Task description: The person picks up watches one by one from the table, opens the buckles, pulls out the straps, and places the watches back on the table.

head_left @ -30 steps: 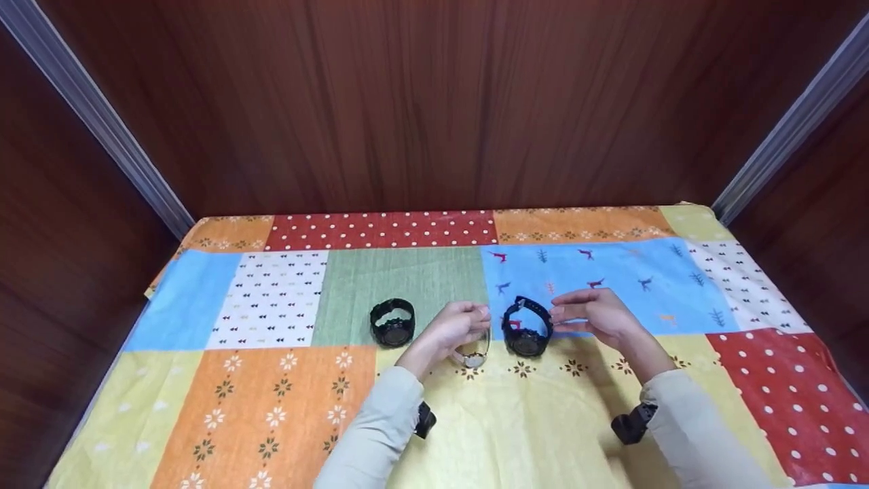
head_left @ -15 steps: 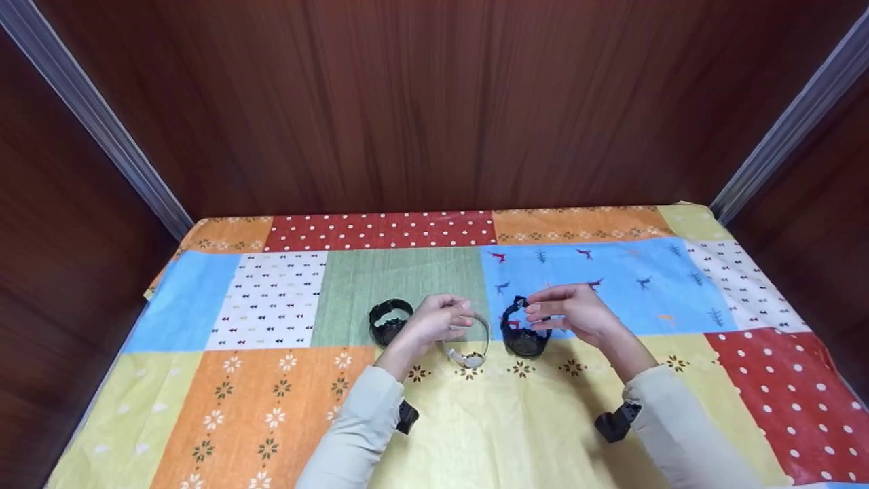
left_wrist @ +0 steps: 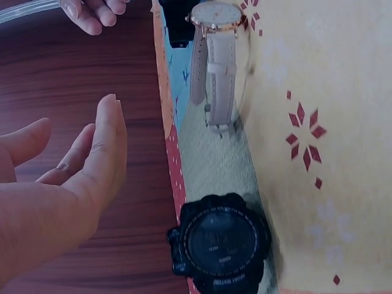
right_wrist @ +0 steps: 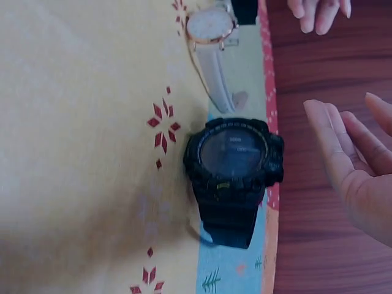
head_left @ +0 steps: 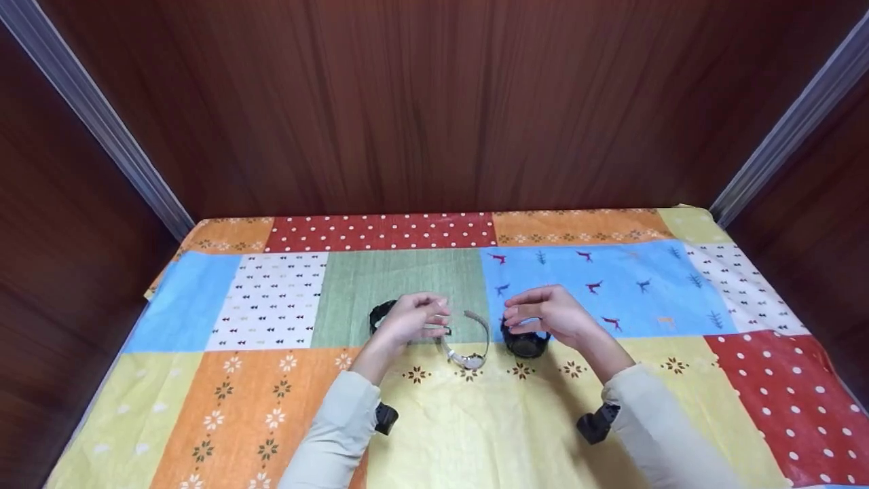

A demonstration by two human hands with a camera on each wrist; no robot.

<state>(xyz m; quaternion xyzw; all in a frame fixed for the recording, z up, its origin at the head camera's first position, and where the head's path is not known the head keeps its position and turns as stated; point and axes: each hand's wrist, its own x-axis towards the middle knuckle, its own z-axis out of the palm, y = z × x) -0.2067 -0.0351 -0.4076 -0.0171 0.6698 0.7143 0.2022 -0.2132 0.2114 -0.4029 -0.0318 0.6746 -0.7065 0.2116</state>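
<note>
Left hand (head_left: 411, 318), right hand (head_left: 551, 314) relaxed, empty, mid-frame; pale watch (head_left: 473, 361) between seems light, soft-strapped: pinch strap (left_wrist: 221, 86).

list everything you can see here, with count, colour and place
left black watch: one, black, on the green patch, partly behind the left hand in the head view
pale-strapped watch: one, pale strap, white dial, between the black watches
right black watch: one, black, at the blue and yellow patches
tablecloth: one, multicoloured patchwork, under the watches
wood panels: three, dark red-brown, behind and at both sides
metal strips: two, grey, at the panel corners
wrist cameras: two, black, one per wrist
sleeves: two, pale, on the arms
left hand, right hand: two, bare, fingers holding nothing
</note>
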